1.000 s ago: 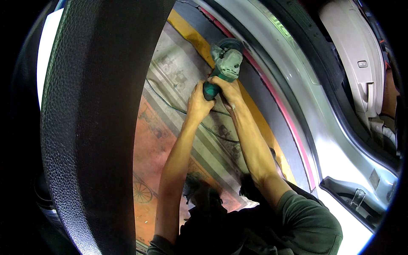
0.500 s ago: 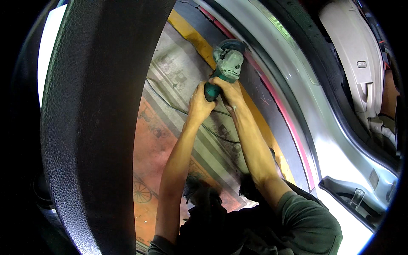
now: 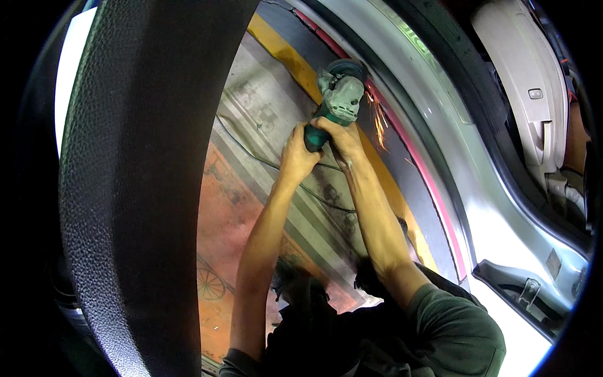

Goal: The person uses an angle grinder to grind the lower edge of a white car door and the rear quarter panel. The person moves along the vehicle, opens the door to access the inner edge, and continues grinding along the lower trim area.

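Observation:
Both my hands grip a green and grey angle grinder (image 3: 345, 99) by its body. My left hand (image 3: 299, 153) is closed round the rear end of the grip. Just ahead of it, my right hand (image 3: 342, 139) wraps the green housing behind the gear head. The dark disc (image 3: 345, 68) at the far end meets the red strip (image 3: 402, 129) along the car's lower edge. Orange sparks (image 3: 378, 119) spray from that contact toward me. A thin power cord (image 3: 246, 151) trails over the floor under my arms.
At left stands a dark padded car door panel (image 3: 144, 188). To the right runs the pale car door sill (image 3: 452, 144), with a beige seat (image 3: 512, 75) inside. A patterned mat (image 3: 229, 251) and a yellow stripe (image 3: 282, 50) lie below.
Sparks now fly from the disc at the red strip, where none showed before. The grinder and both hands have shifted slightly to the right.

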Available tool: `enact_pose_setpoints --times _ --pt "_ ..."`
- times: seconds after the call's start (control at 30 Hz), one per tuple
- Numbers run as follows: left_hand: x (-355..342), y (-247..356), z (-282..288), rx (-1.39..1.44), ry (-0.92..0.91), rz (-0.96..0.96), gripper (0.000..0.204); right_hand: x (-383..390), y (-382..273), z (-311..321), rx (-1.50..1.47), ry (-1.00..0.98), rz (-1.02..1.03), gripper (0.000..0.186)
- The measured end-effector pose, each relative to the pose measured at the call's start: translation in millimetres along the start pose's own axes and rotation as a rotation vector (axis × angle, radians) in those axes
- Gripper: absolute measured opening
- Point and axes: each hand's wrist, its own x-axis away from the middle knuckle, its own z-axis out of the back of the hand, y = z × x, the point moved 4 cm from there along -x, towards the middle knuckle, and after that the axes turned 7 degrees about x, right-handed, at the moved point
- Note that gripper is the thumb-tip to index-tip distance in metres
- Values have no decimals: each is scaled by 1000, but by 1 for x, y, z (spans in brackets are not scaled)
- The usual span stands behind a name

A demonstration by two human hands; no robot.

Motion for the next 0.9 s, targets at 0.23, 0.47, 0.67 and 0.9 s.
enact_pose_setpoints --times 0.23,0.47,0.67,0.9 --pt "4 7 -4 35 7 49 62 -3 -3 0 -3 -1 -59 33" --pt "4 5 -8 30 34 26 65 -1 -11 0 43 8 -73 32" --pt "3 3 -7 48 29 52 65 7 -18 -6 18 -23 -55 32" --pt "4 13 -9 50 52 55 66 -2 -12 -1 26 -24 -39 33"
